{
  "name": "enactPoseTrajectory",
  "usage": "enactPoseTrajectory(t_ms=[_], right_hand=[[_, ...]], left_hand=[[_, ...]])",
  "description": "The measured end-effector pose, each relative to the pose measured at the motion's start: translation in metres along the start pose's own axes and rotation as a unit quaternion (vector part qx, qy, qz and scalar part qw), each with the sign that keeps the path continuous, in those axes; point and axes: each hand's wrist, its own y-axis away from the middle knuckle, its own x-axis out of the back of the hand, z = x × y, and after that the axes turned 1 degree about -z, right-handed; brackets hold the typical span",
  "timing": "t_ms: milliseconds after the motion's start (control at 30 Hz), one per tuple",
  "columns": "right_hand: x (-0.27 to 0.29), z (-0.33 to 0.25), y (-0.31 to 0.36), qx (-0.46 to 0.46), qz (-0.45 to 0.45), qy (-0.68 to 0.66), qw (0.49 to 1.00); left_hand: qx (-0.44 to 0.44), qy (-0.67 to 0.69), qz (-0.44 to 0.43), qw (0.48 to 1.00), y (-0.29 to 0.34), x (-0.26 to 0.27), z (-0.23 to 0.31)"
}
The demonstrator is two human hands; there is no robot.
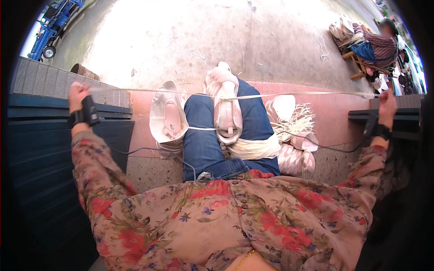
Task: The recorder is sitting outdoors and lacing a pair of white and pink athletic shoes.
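Observation:
A pale pink-and-white sneaker (220,81) lies on my lap between my thighs, its toe pointing away from me. From its lacing area a cream shoelace (280,94) is pulled out taut to both sides. My left hand (79,95), raised far out to the left, is closed on one end. At the far right my right hand (386,106) is closed on the other end, its fingers slightly blurred. A bundle of cream laces (253,148) lies across my right thigh.
Left of my legs stands an open white container (157,113) with pink shoe parts (172,118) in it. On the right are more pink shoes (291,159) and loose laces (303,119). Dark panels (58,149) flank me. A co-worker (379,47) sits at the far right.

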Motion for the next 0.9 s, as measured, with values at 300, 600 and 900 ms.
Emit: enactPoseTrajectory(t_ms=[300, 600, 900], right_hand=[[-0.2, 0.15, 0.264, -0.045, -0.488, 0.189, 0.851], [-0.286, 0.159, 0.366, 0.134, -0.504, 0.4, 0.753], [-0.303, 0.161, 0.366, 0.109, -0.48, 0.512, 0.704]], left_hand=[[0.449, 0.307, 0.121, 0.831, 0.015, -0.249, 0.034], [0.217, -0.087, -0.219, 0.947, 0.036, -0.423, 0.052], [0.189, -0.286, -0.177, 0.922, 0.041, -0.437, 0.061]])
